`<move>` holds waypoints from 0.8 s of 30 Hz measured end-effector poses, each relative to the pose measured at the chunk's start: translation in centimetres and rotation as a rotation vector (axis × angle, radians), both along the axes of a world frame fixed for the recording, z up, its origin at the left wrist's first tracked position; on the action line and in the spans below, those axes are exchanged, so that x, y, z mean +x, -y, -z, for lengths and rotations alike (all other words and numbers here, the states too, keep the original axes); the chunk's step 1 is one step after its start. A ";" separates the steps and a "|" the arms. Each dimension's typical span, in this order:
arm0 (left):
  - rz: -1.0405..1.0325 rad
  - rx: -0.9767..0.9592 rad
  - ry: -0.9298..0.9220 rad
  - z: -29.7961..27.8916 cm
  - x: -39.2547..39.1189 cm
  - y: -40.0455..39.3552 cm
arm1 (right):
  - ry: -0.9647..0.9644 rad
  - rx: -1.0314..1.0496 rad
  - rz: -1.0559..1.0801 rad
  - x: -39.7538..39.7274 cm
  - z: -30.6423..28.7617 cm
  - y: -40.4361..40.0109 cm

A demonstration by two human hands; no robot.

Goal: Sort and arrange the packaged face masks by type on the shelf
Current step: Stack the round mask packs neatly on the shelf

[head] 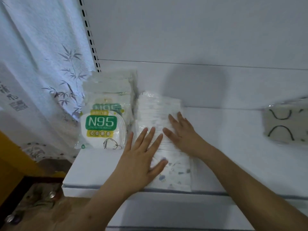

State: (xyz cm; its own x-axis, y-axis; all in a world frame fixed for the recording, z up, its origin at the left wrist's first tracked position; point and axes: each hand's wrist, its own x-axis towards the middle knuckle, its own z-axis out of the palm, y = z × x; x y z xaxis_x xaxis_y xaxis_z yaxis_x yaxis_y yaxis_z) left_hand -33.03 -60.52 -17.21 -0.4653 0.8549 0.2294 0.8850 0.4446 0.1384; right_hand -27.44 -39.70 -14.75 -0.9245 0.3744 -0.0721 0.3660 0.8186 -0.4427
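Observation:
A stack of white packaged masks lies in the middle of the white shelf, its front pack printed with small blue shapes. My left hand lies flat on the stack's left side with straight fingers. My right hand presses flat on the stack's right side. To the left, N95 mask packs with green labels stand overlapped at the shelf's left end. At the far right lies a pack of grey masks with black ear loops.
A slotted shelf upright rises behind the N95 packs. A white curtain with a bamboo print hangs to the left. A lower shelf shows below, and a brown floor at bottom left.

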 end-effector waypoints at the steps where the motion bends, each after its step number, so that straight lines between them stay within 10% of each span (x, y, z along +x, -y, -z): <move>1: -0.014 -0.029 0.010 -0.2 -0.1 0.0 | -0.004 -0.088 -0.012 -0.3 -0.2 -0.1; 13: 0.302 0.346 0.502 -11.6 10.3 -17.9 | -0.858 -0.053 0.594 14.6 -16.3 -14.4; 24: 0.678 0.314 0.709 -15.2 27.4 -39.1 | -0.762 0.156 1.045 39.7 -17.4 -28.5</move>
